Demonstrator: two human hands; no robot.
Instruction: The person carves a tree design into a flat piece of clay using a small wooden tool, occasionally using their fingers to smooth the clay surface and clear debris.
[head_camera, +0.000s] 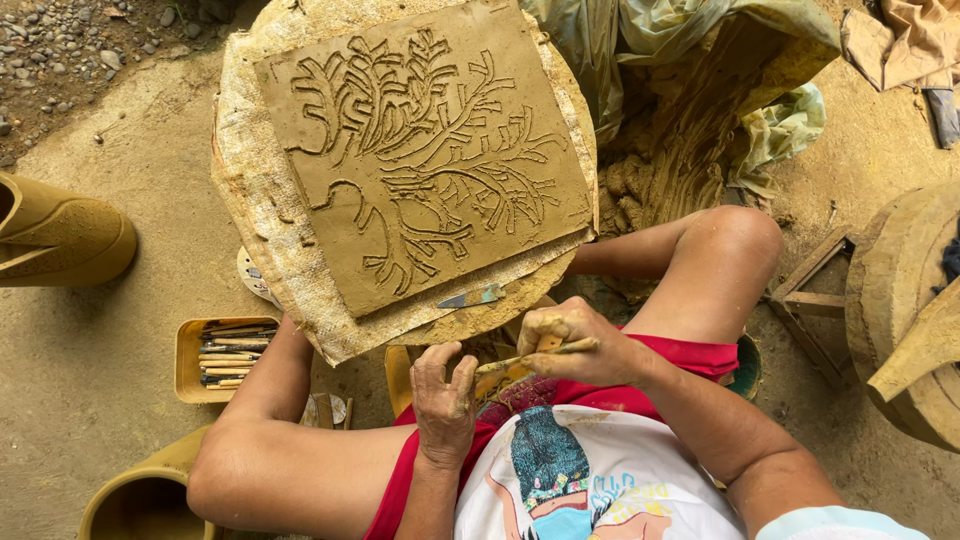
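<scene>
A square clay slab (430, 150) carved with a raised branching tree pattern lies on a round cloth-covered board (250, 190). A small metal blade (470, 297) rests on the board's near edge. My right hand (575, 345), smeared with clay, is closed around a thin wooden modelling tool (530, 358). My left hand (445, 395) pinches the tool's tip with its fingertips. Both hands are held over my lap, just below the board.
A yellow tray of several wooden tools (225, 355) sits on the ground at left. A clay vessel (60, 235) stands far left, another (140, 495) at bottom left. A mound of raw clay under plastic (690, 130) lies behind. A wooden stump (905, 310) stands right.
</scene>
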